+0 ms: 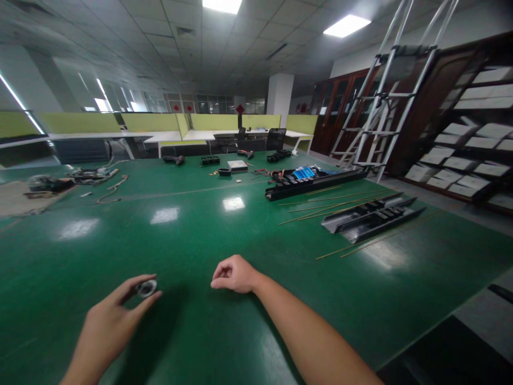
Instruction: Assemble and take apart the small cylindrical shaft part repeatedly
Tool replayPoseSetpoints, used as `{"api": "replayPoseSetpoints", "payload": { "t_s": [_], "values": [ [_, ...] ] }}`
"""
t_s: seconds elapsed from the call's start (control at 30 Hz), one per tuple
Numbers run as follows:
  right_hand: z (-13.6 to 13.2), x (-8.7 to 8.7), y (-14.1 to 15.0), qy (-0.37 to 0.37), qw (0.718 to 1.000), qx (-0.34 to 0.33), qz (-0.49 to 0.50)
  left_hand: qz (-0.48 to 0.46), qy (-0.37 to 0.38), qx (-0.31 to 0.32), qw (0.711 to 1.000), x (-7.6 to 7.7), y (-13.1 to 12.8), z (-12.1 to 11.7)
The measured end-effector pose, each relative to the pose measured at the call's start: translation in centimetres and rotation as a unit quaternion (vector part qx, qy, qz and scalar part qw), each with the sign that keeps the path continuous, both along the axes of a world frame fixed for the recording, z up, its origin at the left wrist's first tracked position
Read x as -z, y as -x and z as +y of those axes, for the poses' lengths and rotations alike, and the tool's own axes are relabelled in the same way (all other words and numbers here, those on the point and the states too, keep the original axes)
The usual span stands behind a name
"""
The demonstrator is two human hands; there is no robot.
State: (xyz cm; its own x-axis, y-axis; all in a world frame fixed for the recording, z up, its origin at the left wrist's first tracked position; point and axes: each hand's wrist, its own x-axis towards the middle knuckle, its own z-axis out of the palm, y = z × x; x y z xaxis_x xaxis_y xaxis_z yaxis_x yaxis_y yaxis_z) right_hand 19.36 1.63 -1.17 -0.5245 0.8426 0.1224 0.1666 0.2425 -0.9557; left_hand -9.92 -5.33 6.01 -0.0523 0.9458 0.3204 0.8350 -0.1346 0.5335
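My left grip is clamped on a small round metallic piece, over the green bench; my right grip is curled together nearby, though whether anything sits inside I cannot see. Pinched only by its edges, the piece could slip and roll off if my hold slackens. Farther away, a long black trough seems to contain blue packets among jumbled items.

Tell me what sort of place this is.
Probably an open-plan office doubling as a workshop: yellow-green partitions line white desks in the background, and a metal ladder stands beyond the large green worktable.
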Motion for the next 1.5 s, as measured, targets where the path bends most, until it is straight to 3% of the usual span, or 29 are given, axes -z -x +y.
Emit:
{"api": "replayPoseSetpoints", "payload": {
  "t_s": [0.1,0.2,0.3,0.4,0.63,0.83,1.2,1.5],
  "values": [
    [0.1,-0.1,-0.1,0.001,0.999,0.017,0.030,-0.065,0.022,0.102,0.992,1.5,-5.4,3.5],
    [0.3,-0.1,-0.4,-0.014,0.997,0.060,0.051,-0.121,-0.039,0.136,0.982,3.8,-8.9,5.4],
    [0.6,0.1,-0.5,-0.033,0.996,0.075,0.041,-0.137,-0.071,0.150,0.977,5.8,-9.6,5.7],
    [0.7,0.4,-0.5,-0.063,0.995,0.073,0.007,-0.130,-0.059,0.180,0.973,6.7,-9.1,5.2],
    [0.8,0.7,-0.3,-0.085,0.992,0.076,-0.051,-0.210,0.041,0.186,0.959,6.2,-9.4,5.1],
    [0.7,0.4,-0.4,-0.092,0.992,0.068,-0.060,-0.218,0.064,0.174,0.958,5.9,-9.7,5.0],
    [0.7,0.5,-0.4,-0.095,0.991,0.069,-0.069,-0.190,0.044,0.173,0.965,5.5,-9.8,4.8],
    [0.8,0.5,-0.3,-0.054,0.996,0.065,-0.037,-0.165,0.023,0.191,0.967,5.1,-9.8,4.8]
  ]
}}
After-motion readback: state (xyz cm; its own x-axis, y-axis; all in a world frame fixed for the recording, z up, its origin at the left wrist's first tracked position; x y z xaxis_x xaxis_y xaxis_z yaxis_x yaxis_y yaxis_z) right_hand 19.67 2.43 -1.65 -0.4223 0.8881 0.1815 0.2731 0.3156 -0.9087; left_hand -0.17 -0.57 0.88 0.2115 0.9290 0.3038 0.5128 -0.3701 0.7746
